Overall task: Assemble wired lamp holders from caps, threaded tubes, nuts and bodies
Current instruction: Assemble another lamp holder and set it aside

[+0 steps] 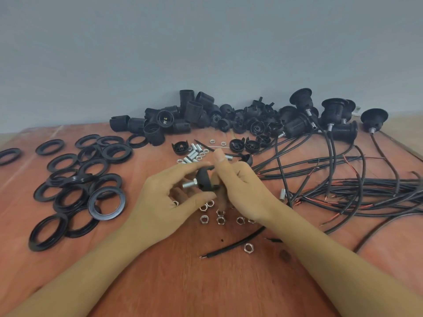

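Both hands meet over the middle of the reddish wooden table [183, 282]. My left hand [169, 195] curls its thumb and fingers round a black dome-shaped cap [204, 179], from whose left side a silver threaded tube [189, 184] sticks out. My right hand [240, 186] grips the cap's right side, thumb raised; what its fingers do inside the cap is hidden. Several silver nuts [220, 217] lie on the table just under the hands. One nut [247, 247] lies alone nearer to me beside a short black wire [233, 244].
Black threaded rings [91, 179] lie piled at the left. Black bodies [190, 115] and caps [251, 124] are heaped along the grey wall. Finished wired holders [332, 115] stand at the back right, with tangled black and red wires [354, 188] below. More tubes and nuts [194, 154] lie behind the hands.
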